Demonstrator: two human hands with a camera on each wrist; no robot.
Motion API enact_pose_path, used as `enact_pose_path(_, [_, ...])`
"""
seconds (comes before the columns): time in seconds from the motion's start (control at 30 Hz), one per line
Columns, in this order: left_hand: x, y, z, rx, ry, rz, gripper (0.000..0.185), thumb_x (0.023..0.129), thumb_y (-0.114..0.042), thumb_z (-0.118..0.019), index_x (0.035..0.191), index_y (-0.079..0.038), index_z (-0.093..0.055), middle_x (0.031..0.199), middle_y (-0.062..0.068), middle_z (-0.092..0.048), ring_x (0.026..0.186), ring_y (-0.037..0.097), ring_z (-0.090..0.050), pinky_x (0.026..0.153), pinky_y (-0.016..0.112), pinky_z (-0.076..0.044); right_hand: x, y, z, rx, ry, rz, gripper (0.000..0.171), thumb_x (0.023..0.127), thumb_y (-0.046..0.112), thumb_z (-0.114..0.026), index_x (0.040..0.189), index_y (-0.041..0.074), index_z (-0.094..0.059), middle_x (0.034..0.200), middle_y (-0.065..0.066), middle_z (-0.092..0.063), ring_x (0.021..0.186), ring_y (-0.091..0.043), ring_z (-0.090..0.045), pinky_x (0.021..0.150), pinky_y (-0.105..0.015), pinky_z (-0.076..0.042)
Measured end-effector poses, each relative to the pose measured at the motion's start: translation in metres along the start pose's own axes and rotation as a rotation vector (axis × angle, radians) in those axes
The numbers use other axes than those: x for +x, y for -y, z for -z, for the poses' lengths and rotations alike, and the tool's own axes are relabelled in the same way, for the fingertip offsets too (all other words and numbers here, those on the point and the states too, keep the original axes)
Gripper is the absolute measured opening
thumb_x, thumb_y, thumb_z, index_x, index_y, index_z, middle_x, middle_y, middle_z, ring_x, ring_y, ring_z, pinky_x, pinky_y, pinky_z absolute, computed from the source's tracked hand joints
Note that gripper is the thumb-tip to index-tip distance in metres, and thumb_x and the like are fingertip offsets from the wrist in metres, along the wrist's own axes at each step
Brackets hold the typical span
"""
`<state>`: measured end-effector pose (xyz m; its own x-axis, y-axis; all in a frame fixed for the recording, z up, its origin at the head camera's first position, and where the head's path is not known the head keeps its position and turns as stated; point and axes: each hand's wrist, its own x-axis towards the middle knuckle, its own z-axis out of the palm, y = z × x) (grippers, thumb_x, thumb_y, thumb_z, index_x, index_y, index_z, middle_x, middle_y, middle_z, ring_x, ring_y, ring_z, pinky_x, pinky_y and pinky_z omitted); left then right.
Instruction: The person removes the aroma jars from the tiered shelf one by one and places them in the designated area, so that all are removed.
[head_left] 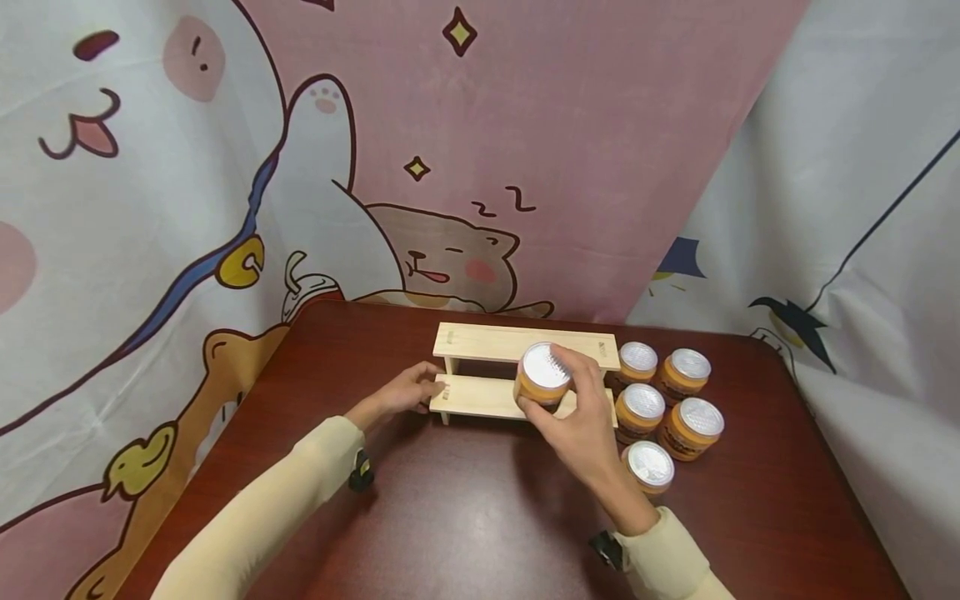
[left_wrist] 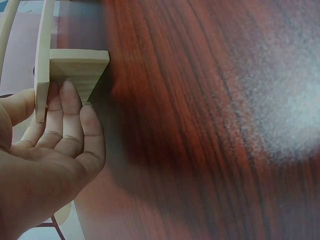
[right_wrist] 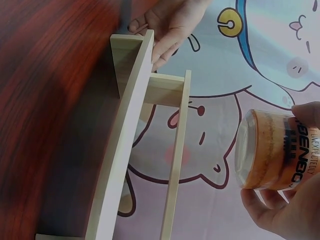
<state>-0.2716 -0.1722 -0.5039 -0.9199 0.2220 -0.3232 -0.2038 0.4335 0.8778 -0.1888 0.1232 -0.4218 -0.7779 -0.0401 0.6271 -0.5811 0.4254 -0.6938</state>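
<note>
A two-step wooden rack (head_left: 480, 397) of pale wood stands on the dark red-brown table. My left hand (head_left: 407, 389) grips the left end of its lower step, thumb on top and fingers beneath, as the left wrist view shows. My right hand (head_left: 587, 427) holds an orange jar (head_left: 545, 379) with a silvery lid, fingers and thumb around its sides. That jar is in the air over the lower step, and black lettering shows on its label (right_wrist: 299, 150) in the right wrist view. Both steps carry no jars.
Several similar jars (head_left: 642, 402) stand in a cluster at the rack's right end; the nearest one (head_left: 649, 465) is partly behind my right wrist. A cartoon-printed cloth (head_left: 585, 167) hangs behind and beside the table (head_left: 450, 517).
</note>
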Motion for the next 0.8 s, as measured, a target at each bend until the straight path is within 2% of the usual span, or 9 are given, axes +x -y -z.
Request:
enact_pose_path(0.2, [0.0, 0.0, -0.001, -0.001, -0.013, 0.013, 0.035, 0.102, -0.02, -0.057, 0.132, -0.003, -0.05, 0.101, 0.012, -0.07, 0.08, 0.016, -0.065, 0.071, 0.034, -0.054, -0.001, -0.002, 0.002, -0.002, -0.013, 0.003, 0.078, 0.068, 0.006, -0.089, 0.138, 0.011, -0.054, 0.13, -0.014, -0.056, 0.117, -0.02, -0.053, 0.095, -0.014, -0.041])
enact_pose_path(0.5, [0.0, 0.001, -0.001, -0.012, -0.008, 0.005, 0.035, 0.102, -0.019, -0.056, 0.132, -0.002, -0.05, 0.101, 0.013, -0.069, 0.08, 0.016, -0.066, 0.072, 0.037, -0.055, -0.001, 0.0, 0.007, -0.002, -0.035, 0.018, 0.08, 0.067, 0.004, -0.09, 0.139, 0.012, -0.054, 0.131, -0.014, -0.056, 0.116, -0.017, -0.052, 0.093, -0.015, -0.041])
enact_pose_path(0.8, [0.0, 0.0, -0.001, -0.006, -0.014, 0.014, 0.035, 0.102, -0.02, -0.057, 0.132, -0.003, -0.05, 0.101, 0.012, -0.069, 0.081, 0.017, -0.066, 0.073, 0.037, -0.056, 0.003, 0.003, 0.014, 0.008, -0.043, 0.033, 0.079, 0.067, 0.001, -0.09, 0.137, 0.008, -0.055, 0.13, -0.014, -0.057, 0.116, -0.011, -0.05, 0.091, -0.015, -0.041])
